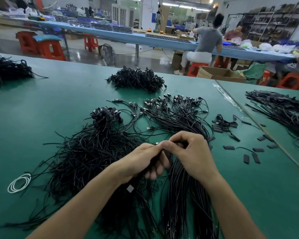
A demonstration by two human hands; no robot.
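Gripping a black cable in the curled left hand, pinching its end with the right hand, just above the loose cable bundle on the green table. Flanked by a tangled cable heap to the left and flat black sleeves to the right.

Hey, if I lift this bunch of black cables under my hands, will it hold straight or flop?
Probably flop, and feel light: the black cables are thin and curve and splay over the green table. Strands may snag, since they cross and tangle beside the left hand and right hand pinching them.
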